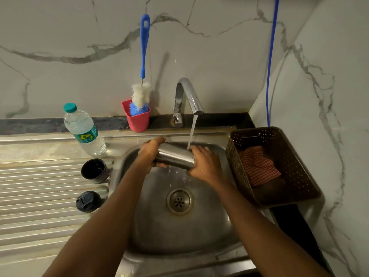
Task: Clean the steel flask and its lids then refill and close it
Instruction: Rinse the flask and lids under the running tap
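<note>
The steel flask (173, 156) is held lying nearly on its side above the sink (179, 236), in the head view, just under the running tap (187, 96). The water stream (192, 130) lands at the flask's right end. It is judged to be held low over the basin so that the spray falls inside it. The left hand (148, 151) is wrapped round the flask's left end, fingers curled on the steel. The right hand (203, 162) is clasped over the right end, fingers bent round it; whether that end is the mouth cannot be told. Two dark lids, a cup lid (93, 170) and a stopper lid (87, 201), are set apart on the ribbed drainboard (40, 186), presumably parked for their own wash. A plastic water bottle (83, 129) stands behind them, likely kept for the refill. A bottle brush (142, 76) is hung with its head in a red cup (137, 120). A checked cloth (257, 166) is kept in a brown basket (299, 166) on the right.
</note>
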